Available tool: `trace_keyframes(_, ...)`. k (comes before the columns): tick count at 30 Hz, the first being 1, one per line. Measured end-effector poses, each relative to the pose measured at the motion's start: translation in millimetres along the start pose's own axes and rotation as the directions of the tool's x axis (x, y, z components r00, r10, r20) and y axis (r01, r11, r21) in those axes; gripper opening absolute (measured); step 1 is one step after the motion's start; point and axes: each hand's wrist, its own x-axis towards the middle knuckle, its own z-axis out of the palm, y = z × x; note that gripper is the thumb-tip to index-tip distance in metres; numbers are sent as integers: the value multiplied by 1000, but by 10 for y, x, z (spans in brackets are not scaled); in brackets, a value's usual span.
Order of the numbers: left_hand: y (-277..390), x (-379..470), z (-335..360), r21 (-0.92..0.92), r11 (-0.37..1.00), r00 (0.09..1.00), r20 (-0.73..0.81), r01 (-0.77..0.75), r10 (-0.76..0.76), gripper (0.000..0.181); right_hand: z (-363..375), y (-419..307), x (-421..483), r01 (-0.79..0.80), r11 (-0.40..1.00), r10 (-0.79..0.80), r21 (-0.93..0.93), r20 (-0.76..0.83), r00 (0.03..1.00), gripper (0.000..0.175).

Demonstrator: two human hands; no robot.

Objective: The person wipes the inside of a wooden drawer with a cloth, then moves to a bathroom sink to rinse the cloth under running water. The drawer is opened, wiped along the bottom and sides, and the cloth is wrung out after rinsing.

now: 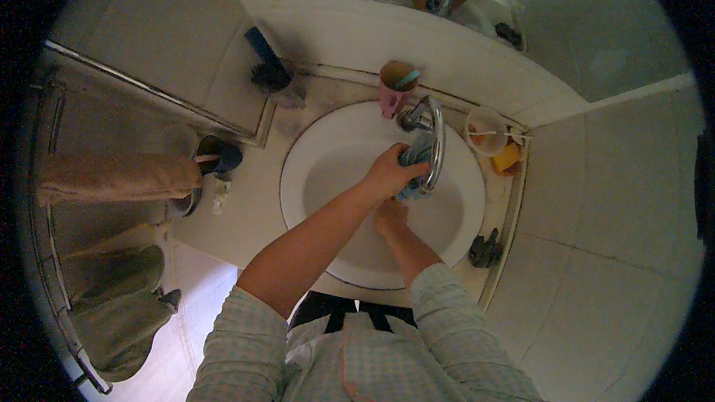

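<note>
Over a white oval washbasin (329, 245), my left hand (394, 173) grips a bluish wet-looking cloth (416, 152) beside the chrome faucet (438, 145). The thumb and fingers wrap around the cloth, partly behind the curved spout. Lower down, my right hand (392, 216) is under the cloth's bottom end, close below my left hand. Its fingers are mostly hidden, so its grip does not show. A pink cup (391, 95) with a light-blue item inside stands behind the basin, left of the faucet.
A clear holder (290, 95) with a dark brush and comb stands back left. At right are a round plastic container (486, 131), a yellow sponge-like item (506, 158) and a dark crumpled object (486, 248). A dark cup (220, 155) and a hanging brown towel (120, 177) are at left.
</note>
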Motion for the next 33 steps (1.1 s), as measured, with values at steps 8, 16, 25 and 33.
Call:
trace_keyframes(8,-93,-136,-13,-71,997,999,-40,29,-32,67,-201,-4,-256,42,999,-44,-25,-120,992,58)
trace_keyframes(16,-335,-100,-75,-255,965,996,-49,61,-76,72,-67,125,-228,94,988,-119,-125,-213,970,50)
trace_keyframes(25,-434,-186,-130,-465,882,996,-6,79,-92,62,-410,468,-534,149,-597,76,789,-129,989,38)
trace_keyframes(33,-60,-247,-355,96,987,983,-120,-126,137,48,-1404,531,-774,505,278,-13,817,-523,852,31)
